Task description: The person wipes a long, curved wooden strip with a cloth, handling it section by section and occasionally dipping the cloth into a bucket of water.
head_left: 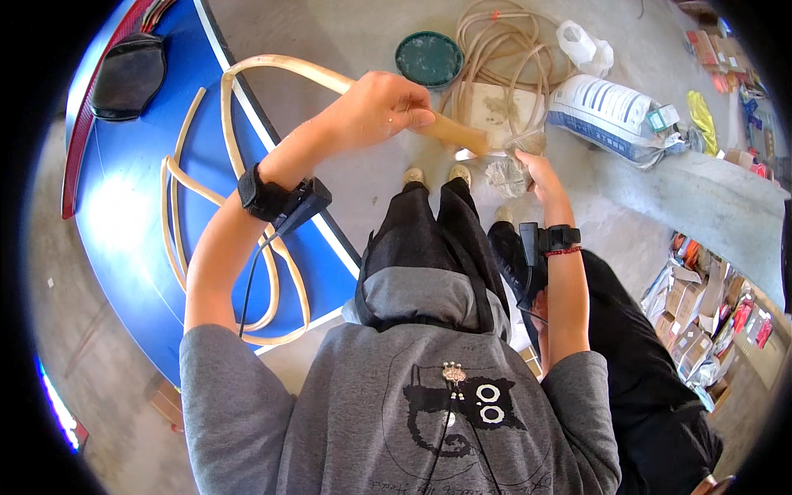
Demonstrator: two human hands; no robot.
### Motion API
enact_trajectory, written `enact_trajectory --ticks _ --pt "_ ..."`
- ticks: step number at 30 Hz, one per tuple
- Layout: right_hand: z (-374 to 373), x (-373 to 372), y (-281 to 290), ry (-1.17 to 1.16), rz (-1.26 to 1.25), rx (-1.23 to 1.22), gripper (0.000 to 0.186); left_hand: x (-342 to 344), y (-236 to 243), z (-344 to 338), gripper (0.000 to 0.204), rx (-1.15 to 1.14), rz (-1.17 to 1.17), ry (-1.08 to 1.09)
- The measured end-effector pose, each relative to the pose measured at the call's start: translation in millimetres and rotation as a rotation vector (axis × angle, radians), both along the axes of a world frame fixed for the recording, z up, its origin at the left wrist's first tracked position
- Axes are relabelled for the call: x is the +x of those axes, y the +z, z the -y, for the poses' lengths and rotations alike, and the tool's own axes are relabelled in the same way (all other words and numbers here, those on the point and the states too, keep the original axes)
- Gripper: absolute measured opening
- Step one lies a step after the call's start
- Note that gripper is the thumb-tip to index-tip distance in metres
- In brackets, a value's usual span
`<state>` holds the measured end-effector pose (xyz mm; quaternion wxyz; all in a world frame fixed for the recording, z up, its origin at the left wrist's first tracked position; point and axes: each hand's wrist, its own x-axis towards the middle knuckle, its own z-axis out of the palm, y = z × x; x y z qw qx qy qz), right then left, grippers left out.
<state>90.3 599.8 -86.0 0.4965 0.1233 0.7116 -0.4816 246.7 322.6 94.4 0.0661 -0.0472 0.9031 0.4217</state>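
My left hand (384,107) is closed round a yellowish flexible hose (285,64), close to its end. From that hand the hose loops back to the left and lies in bends over the blue table. Its short end points right, toward my right hand (538,172). Thumb and fingers of the right hand pinch a crumpled, see-through greyish piece (506,176) that looks like plastic film or a bag; its exact kind is unclear. The hose end sits just left of this piece, and I cannot tell whether they touch.
A blue table (124,239) with a black paddle-shaped case (129,76) stands left. On the floor ahead are a green round basin (429,59), coiled hose (474,41), a white-and-blue sack (606,115) and a white plastic bag (587,49). A person's black-trousered leg (635,355) is close on my right.
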Motion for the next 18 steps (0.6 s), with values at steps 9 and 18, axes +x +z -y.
enact_trajectory --ticks 9,18 --pt "0 21 81 0.293 -1.048 0.254 0.05 -24 -12 -4 0.021 -0.06 0.058 0.032" --pt "77 103 134 0.542 -1.565 0.023 0.072 -32 -28 -2 0.021 -0.064 0.014 0.089"
